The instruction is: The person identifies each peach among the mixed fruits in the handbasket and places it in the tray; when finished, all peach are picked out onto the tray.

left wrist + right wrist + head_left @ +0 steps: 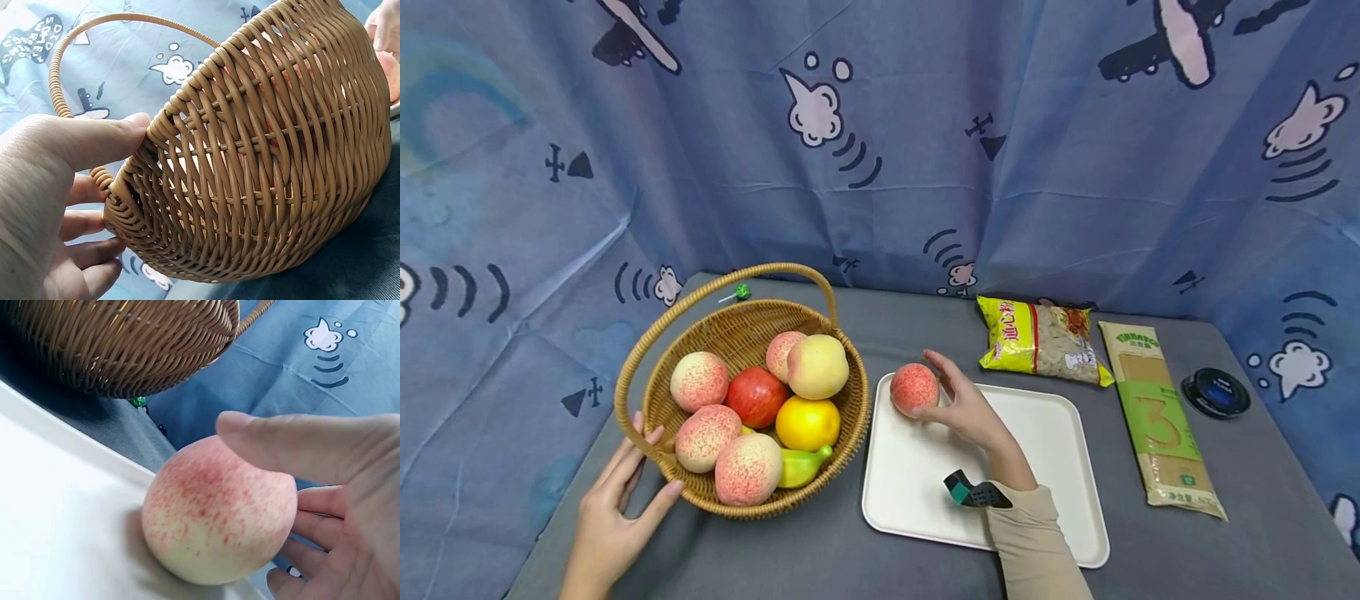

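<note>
A wicker basket (752, 510) holds several peaches (748, 469), a red apple (757, 397), a yellow fruit (808, 422) and a green-tipped banana (802, 467). My left hand (613, 500) grips the basket's left side, thumb on the rim and fingers around the base of the handle (56, 81). In the far left corner of a white tray (917, 508) rests a single reddish peach (914, 389). My right hand (973, 412) is beside this peach, thumb against it in the right wrist view and the other fingers spread, a gap showing between them and the fruit.
Behind the tray lies a yellow bag of pasta (1045, 340). A long green noodle pack (1161, 421) and a round dark tin (1216, 392) are to the right. A green lollipop (742, 292) sits behind the basket, near the patterned blue curtain (910, 150).
</note>
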A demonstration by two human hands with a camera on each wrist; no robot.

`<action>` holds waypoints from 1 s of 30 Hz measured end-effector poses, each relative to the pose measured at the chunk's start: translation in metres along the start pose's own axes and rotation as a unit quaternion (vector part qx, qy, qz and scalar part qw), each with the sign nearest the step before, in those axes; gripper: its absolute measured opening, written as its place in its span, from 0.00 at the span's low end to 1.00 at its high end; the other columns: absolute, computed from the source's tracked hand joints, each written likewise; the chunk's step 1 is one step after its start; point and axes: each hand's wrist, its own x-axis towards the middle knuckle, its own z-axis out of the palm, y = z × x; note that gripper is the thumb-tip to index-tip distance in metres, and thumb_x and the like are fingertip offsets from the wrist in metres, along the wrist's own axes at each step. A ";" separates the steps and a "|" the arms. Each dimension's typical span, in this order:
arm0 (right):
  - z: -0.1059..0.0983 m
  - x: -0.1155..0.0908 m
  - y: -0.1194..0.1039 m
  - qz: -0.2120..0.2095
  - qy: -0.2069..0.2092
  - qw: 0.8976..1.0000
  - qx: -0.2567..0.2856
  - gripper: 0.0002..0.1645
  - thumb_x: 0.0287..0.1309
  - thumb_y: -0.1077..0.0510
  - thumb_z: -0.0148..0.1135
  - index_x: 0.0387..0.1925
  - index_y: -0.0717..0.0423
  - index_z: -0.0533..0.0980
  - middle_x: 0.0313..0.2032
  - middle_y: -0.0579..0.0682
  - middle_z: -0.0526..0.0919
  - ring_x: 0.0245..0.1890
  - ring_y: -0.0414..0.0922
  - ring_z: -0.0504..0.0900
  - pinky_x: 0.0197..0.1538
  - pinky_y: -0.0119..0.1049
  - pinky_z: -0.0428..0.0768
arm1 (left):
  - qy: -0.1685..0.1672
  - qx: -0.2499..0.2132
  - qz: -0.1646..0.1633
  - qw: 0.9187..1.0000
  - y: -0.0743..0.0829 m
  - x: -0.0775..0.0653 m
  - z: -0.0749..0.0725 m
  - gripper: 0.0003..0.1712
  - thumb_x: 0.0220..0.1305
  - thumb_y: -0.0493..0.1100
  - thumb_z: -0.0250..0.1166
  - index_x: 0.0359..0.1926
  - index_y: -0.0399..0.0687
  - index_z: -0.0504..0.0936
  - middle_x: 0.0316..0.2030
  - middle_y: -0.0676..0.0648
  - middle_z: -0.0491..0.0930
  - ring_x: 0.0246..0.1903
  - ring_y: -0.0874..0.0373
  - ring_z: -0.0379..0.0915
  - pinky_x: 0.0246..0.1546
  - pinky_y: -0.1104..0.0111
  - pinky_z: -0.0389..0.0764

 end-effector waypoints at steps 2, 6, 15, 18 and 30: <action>-0.001 -0.001 -0.004 -0.011 0.006 1.000 -0.004 0.56 0.47 0.58 0.74 0.72 0.56 0.52 0.72 0.56 0.53 0.73 0.56 0.48 0.75 0.52 0.49 | 0.004 -0.003 0.004 1.000 0.001 0.000 0.000 0.39 0.49 0.24 0.68 0.65 0.38 0.69 0.72 0.41 0.53 0.69 0.69 0.50 0.58 0.89 0.62; -0.003 -0.004 -0.013 -0.036 0.014 0.999 -0.009 0.54 0.47 0.60 0.73 0.72 0.55 0.53 0.72 0.55 0.54 0.73 0.54 0.49 0.75 0.52 0.50 | 0.009 -0.013 0.011 1.000 0.001 0.001 0.000 0.39 0.48 0.23 0.69 0.64 0.38 0.70 0.73 0.45 0.53 0.69 0.68 0.51 0.59 0.88 0.62; 0.000 -0.009 -0.040 -0.093 0.001 0.996 -0.010 0.50 0.50 0.63 0.71 0.71 0.52 0.55 0.71 0.52 0.57 0.72 0.50 0.53 0.74 0.49 0.53 | 0.023 -0.034 0.024 0.999 -0.003 -0.002 0.003 0.40 0.44 0.21 0.70 0.63 0.35 0.71 0.72 0.42 0.55 0.69 0.67 0.52 0.59 0.88 0.62; 0.006 -0.010 -0.053 -0.119 -0.009 0.993 -0.003 0.49 0.50 0.64 0.70 0.70 0.51 0.57 0.71 0.51 0.59 0.72 0.47 0.55 0.74 0.43 0.55 | 0.026 -0.040 0.028 0.998 -0.003 -0.003 0.003 0.40 0.44 0.21 0.69 0.62 0.34 0.71 0.72 0.41 0.55 0.70 0.66 0.52 0.59 0.87 0.63; 0.038 0.001 -0.121 -0.226 -0.071 0.971 -0.036 0.44 0.50 0.62 0.71 0.68 0.51 0.61 0.67 0.48 0.66 0.68 0.46 0.64 0.66 0.39 0.71 | 0.027 -0.029 0.037 0.999 -0.001 0.001 0.002 0.39 0.43 0.23 0.71 0.61 0.35 0.72 0.71 0.40 0.57 0.68 0.69 0.53 0.59 0.88 0.62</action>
